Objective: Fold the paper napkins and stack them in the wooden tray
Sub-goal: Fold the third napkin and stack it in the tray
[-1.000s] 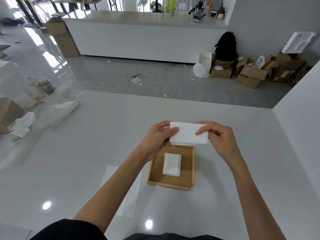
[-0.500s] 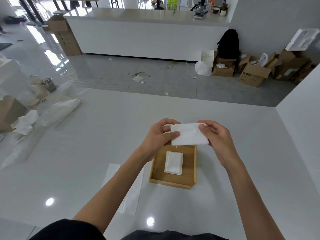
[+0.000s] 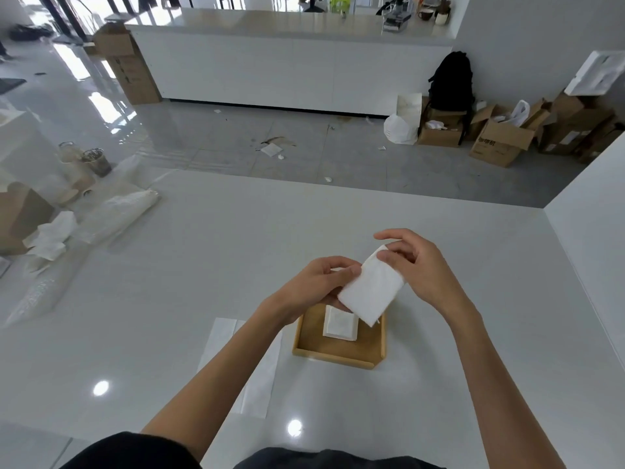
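Note:
A folded white napkin [image 3: 372, 289] hangs tilted in the air just above the far end of the wooden tray [image 3: 338, 357]. My left hand [image 3: 318, 282] pinches its left edge with thumb and fingers. My right hand [image 3: 416, 265] pinches its upper right corner. Inside the tray lies one small folded napkin [image 3: 340, 324], partly hidden by the held one. An unfolded flat napkin [image 3: 250, 367] lies on the white table to the left of the tray, partly under my left forearm.
Crumpled plastic wrap [image 3: 111, 211] and loose white paper [image 3: 50, 238] lie at the table's far left, beside a brown box [image 3: 17, 214]. The table's far edge [image 3: 372, 189] drops to a grey floor. A white wall [image 3: 592, 231] stands on the right.
The held napkin has turned from lying level between both hands to a tilted, more upright position. My right hand rose to its upper corner; my left hand stayed at the left edge.

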Available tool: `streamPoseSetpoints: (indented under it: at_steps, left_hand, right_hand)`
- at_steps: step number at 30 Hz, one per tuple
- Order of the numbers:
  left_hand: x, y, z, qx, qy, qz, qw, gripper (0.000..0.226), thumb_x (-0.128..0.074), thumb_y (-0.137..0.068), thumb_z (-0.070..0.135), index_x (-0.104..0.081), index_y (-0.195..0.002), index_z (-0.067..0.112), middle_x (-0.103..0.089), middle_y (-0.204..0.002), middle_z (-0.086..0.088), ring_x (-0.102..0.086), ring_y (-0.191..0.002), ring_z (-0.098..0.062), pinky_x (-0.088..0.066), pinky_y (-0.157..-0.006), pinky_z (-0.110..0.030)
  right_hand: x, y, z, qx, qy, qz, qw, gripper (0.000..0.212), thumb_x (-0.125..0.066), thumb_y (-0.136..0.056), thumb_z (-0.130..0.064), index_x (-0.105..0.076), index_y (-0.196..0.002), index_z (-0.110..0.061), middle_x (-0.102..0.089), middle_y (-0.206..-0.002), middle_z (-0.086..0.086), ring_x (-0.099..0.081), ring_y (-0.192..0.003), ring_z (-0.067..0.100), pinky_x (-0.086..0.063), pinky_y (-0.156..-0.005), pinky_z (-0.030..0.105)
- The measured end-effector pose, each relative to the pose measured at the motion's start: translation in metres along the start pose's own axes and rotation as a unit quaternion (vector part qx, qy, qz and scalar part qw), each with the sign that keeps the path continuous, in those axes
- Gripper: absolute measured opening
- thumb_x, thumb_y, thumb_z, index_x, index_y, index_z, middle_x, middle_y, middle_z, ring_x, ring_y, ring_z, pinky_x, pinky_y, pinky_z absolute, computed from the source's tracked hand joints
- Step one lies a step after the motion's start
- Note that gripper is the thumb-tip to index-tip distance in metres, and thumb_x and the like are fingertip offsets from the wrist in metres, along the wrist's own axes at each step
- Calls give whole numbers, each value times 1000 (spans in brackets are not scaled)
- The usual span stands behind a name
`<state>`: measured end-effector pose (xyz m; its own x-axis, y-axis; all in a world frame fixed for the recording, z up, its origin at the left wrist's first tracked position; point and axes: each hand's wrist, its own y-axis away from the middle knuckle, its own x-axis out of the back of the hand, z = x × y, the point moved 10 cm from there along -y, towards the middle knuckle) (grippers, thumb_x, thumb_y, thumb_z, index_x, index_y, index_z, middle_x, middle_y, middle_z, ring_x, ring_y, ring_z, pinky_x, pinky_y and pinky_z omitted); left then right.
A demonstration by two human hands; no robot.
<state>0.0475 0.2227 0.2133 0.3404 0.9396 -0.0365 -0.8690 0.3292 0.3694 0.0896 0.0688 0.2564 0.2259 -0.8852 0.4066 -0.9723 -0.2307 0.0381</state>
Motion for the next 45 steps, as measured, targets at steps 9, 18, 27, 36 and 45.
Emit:
streamPoseSetpoints:
  at_steps: [9, 18, 27, 36, 45]
  left_hand:
    - [11, 2, -32, -11, 50, 110, 993, 32, -54, -103, 25, -63, -109, -5, -71, -105, -18, -70, -94, -25, -58, -88, -46]
    - [26, -3, -77, 19, 32, 184, 982, 26, -49, -105, 28, -64, -98, 8, -64, -88, -4, -63, -84, -20, -56, -74, -35]
    - [25, -36, -141, 17, -42, 110, 993, 45, -55, -100, 5, -47, -139, 26, -65, -101, -8, -66, -75, -14, -51, -63, -24]
    - [31, -81, -220, 83, -157, 46, 983, 52, -56, -98, 1, -51, -143, 25, -50, -142, 4, -50, -59, 0, -48, -66, -18]
    - [26, -123, -251, 108, -322, -3, 940, 68, -53, -102, 11, -20, -159, 29, -31, -155, 5, -54, -63, -6, -57, -87, -42]
  right_hand:
    - [-30, 9, 34, -84, -117, -30, 989, 51, -63, -87, -55, -55, -134, -38, -71, -117, -4, -68, -108, 12, -56, -96, 36]
    - [-63, 27, 85, -125, -209, 37, 969, 48, -65, -97, -22, -47, -140, -36, -72, -106, 1, -71, -92, 16, -59, -72, 30]
    - [-101, 43, 179, -205, -160, 66, 963, 13, -66, -96, -15, -72, -104, -24, -72, -98, 3, -69, -84, 24, -58, -66, 26]
    - [-149, 33, 248, -223, -83, -31, 971, 46, -63, -95, -1, -60, -126, -35, -55, -128, -8, -63, -102, 14, -58, -85, 27]
    - [-159, -5, 283, -228, 84, -54, 969, 50, -59, -97, -1, -53, -143, -19, -50, -138, -7, -53, -115, 7, -38, -94, 9]
